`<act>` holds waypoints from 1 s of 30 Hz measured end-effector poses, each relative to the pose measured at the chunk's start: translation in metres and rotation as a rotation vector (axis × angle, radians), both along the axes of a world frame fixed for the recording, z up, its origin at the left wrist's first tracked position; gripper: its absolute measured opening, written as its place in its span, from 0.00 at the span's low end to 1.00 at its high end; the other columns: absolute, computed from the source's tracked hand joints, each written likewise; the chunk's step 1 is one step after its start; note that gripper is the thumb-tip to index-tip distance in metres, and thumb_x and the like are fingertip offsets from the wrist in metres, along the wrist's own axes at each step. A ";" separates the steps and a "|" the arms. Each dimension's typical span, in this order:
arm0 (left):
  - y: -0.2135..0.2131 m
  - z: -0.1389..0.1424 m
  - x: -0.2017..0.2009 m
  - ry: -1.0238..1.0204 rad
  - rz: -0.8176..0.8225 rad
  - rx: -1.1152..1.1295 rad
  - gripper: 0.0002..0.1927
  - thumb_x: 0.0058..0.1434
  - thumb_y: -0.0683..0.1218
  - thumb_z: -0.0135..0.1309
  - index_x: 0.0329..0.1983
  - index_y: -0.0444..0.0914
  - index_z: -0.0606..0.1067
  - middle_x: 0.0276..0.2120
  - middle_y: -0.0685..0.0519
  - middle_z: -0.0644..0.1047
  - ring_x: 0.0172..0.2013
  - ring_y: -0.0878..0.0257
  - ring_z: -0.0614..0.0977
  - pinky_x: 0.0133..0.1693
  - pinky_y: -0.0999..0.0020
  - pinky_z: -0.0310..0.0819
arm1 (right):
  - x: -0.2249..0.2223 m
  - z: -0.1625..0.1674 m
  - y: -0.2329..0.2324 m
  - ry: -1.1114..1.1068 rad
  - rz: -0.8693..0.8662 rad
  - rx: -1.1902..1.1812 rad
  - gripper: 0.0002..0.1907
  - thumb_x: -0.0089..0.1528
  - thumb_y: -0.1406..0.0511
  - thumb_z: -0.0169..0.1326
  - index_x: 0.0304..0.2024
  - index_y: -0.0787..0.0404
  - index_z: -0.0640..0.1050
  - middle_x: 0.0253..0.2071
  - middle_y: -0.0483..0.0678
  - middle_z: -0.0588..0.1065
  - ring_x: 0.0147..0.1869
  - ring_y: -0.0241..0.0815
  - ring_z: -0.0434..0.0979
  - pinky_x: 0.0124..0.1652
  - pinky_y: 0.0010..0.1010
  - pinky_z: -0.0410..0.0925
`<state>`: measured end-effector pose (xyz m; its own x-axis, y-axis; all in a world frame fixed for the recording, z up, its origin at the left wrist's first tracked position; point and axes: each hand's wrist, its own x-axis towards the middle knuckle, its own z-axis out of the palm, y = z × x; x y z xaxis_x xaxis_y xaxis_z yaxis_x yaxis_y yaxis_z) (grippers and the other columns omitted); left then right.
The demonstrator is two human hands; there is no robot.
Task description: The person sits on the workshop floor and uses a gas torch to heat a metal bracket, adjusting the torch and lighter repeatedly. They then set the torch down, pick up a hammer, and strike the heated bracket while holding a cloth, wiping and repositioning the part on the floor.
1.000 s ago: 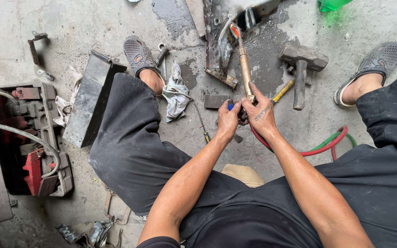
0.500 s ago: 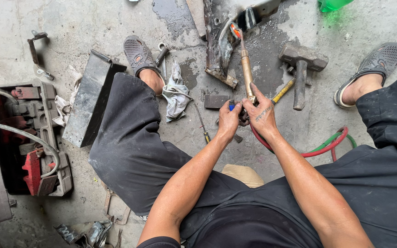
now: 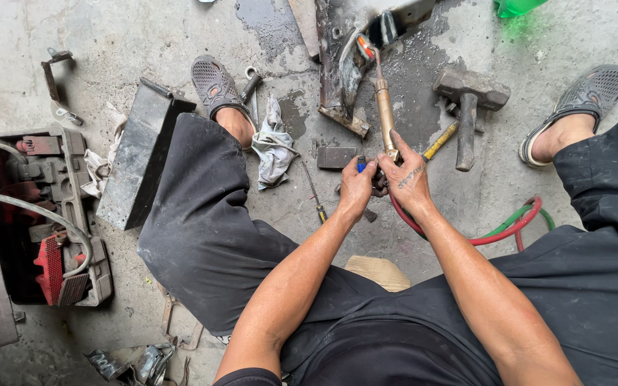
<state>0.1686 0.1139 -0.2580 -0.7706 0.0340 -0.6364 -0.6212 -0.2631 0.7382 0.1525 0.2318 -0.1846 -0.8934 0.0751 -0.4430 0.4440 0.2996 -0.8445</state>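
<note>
- Almost nothing shifts against the views a second and half a second back: both hands sit at the same spot at frame centre, the torch points the same way. Reads as a held pose, fingers working at the valve end, no flame visible.
- Right hand point(image 3: 407, 179), centre frame: fingers wrapped tight round the rear of the torch point(image 3: 383, 114), a slim brass tube running up toward the top of the frame.
- Left hand point(image 3: 356, 189), touching the right: fingertips pinching a small blue knob point(image 3: 361, 164) at the torch base.
- Red and green hoses point(image 3: 513, 225), smooth rubber, loop right of the hands.
- Screwdriver point(image 3: 316, 196) and crumpled grey rag point(image 3: 274, 143) left of centre, on stained concrete.
- Sledgehammer point(image 3: 468, 104), blocky dull head, upper right.
- Scorched metal bracket point(image 3: 341, 64), rough and dark, at the torch tip, top centre.
</note>
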 end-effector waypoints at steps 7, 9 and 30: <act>0.003 -0.008 0.002 -0.011 -0.026 -0.028 0.08 0.70 0.44 0.49 0.43 0.33 0.72 0.25 0.53 0.75 0.23 0.67 0.76 0.22 0.69 0.73 | 0.005 -0.008 0.004 0.016 -0.030 -0.003 0.33 0.66 0.63 0.54 0.72 0.63 0.65 0.32 0.48 0.76 0.25 0.30 0.73 0.23 0.27 0.68; 0.003 -0.008 0.002 0.004 -0.034 -0.026 0.08 0.70 0.44 0.49 0.43 0.32 0.72 0.25 0.52 0.75 0.23 0.67 0.76 0.22 0.69 0.72 | 0.005 -0.009 0.004 0.054 -0.013 0.035 0.32 0.66 0.63 0.54 0.72 0.64 0.65 0.34 0.48 0.76 0.27 0.30 0.73 0.25 0.27 0.69; 0.002 -0.001 0.002 -0.048 -0.057 0.008 0.09 0.69 0.44 0.48 0.44 0.32 0.72 0.25 0.51 0.76 0.20 0.64 0.78 0.21 0.68 0.75 | 0.006 -0.002 0.002 -0.038 -0.038 0.030 0.34 0.66 0.62 0.53 0.73 0.62 0.63 0.32 0.47 0.76 0.25 0.32 0.74 0.23 0.28 0.69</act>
